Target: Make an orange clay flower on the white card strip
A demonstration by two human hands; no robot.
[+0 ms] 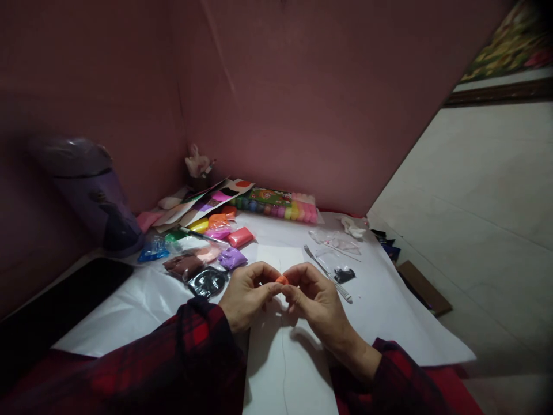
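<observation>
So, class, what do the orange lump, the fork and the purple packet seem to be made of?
Orange lump: perhaps modelling clay, as it looks matte and rounded.
Fork: probably metal, judging by its grey sheen and thin tines.
Purple packet: likely clear, glossy plastic, with creases and highlights; the purple filling's material is uncertain.

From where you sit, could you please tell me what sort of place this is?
Probably a home craft corner: bagged, brightly coloured, clay-like lumps and a fork lie on a white-covered table, with a framed picture nearby.
</observation>
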